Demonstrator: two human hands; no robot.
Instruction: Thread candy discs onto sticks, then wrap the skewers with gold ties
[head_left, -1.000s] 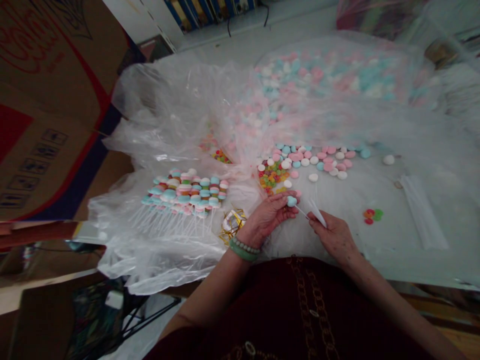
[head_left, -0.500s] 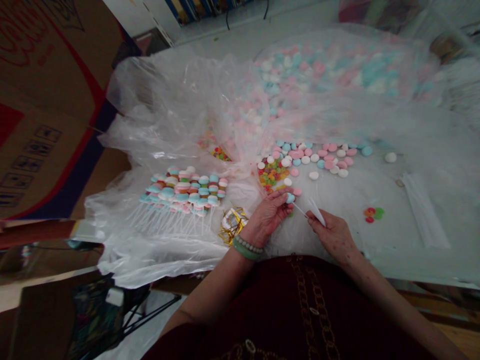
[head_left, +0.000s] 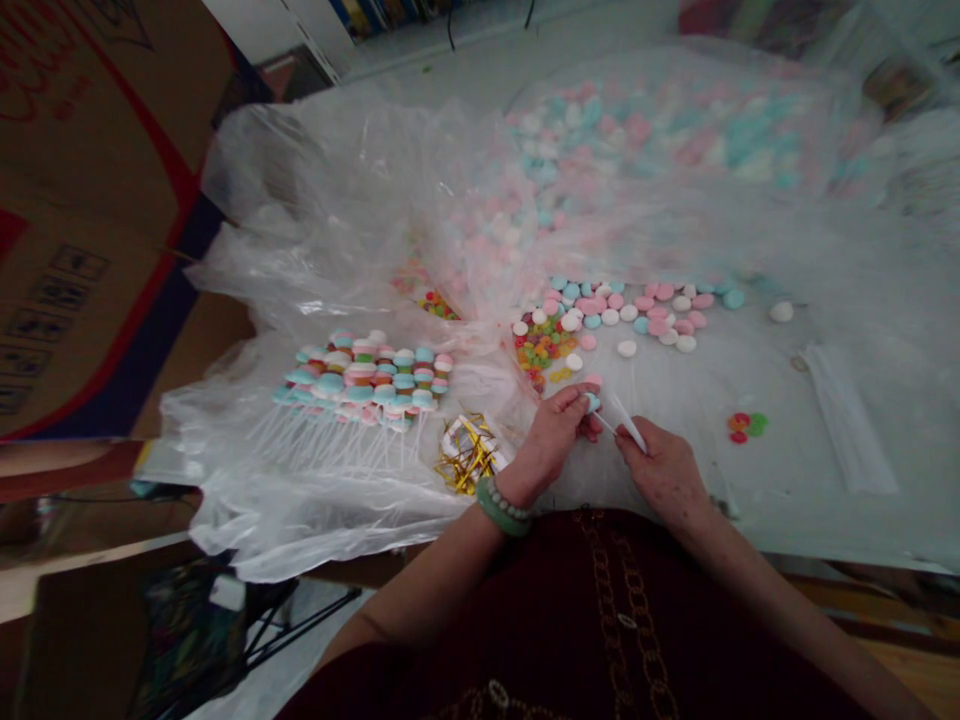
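Between the fingertips of my left hand (head_left: 553, 432) is a blue marshmallow (head_left: 592, 402), with a thin white stick (head_left: 606, 424) running from it toward my right hand. My right hand (head_left: 666, 468) is closed round a small bundle of white sticks (head_left: 628, 424) and also pinches the end of the thin one. A pink marshmallow (head_left: 592, 381) lies just beyond my left fingertips. Close by are ring-shaped gummies (head_left: 544, 348) in red, green and yellow. Loose pink, white and blue marshmallows (head_left: 609, 316) are spread farther back.
Finished-looking marshmallow skewers (head_left: 367, 378) lie stacked on plastic at the left. Gold twist ties (head_left: 466, 455) sit beside my left wrist. A large clear bag of marshmallows (head_left: 660, 130) fills the back. More white sticks (head_left: 851, 420) and several gummies (head_left: 747, 427) lie right. A cardboard box (head_left: 97, 200) stands far left.
My left hand and the blue marshmallow have moved slightly right, closer to my right hand. Less of the thin stick shows between the hands now.
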